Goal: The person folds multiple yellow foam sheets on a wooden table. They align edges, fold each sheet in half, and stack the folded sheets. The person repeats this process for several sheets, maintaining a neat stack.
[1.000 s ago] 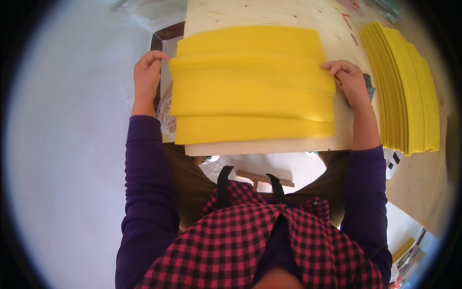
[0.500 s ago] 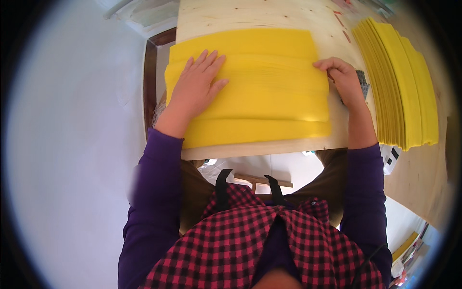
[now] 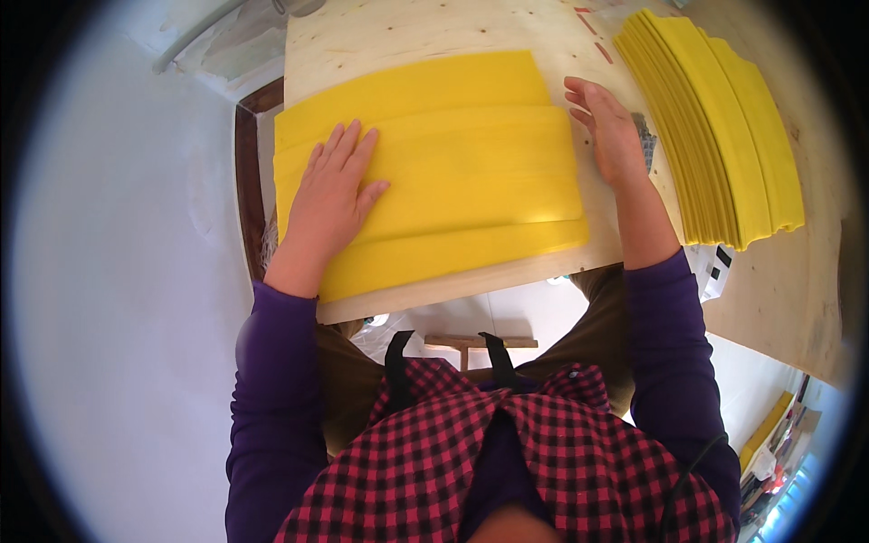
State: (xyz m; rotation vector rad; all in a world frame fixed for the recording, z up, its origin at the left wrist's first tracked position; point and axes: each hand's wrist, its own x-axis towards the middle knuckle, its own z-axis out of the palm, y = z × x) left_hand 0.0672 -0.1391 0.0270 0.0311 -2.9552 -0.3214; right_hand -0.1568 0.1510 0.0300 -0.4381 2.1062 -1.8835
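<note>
Flat yellow sheets (image 3: pixel 453 172), folded or overlapping in broad bands, lie on a pale wooden table before me; they look like cloth or felt. My left hand (image 3: pixel 333 195) rests palm down on their left part, fingers stretched out and thumb apart. Just off the right edge, my right hand (image 3: pixel 608 131) hovers above the bare wood with its fingers loosely bent and apart, holding nothing. A thick stack of folded yellow sheets (image 3: pixel 715 136) stands to the right of that hand. Whatever lies under the flat sheets is hidden.
The wooden table (image 3: pixel 407 27) ends at a front edge near my lap. Beside the right wrist is a small grey patterned object (image 3: pixel 644 143), partly covered. A white device (image 3: pixel 716 271) sits below the yellow stack. A white wall (image 3: pixel 127 271) rises close on the left.
My right hand has let go of the sheets' right edge and lifted clear of it. My left hand stays flat on the sheets. The whole view has shifted and turned slightly.
</note>
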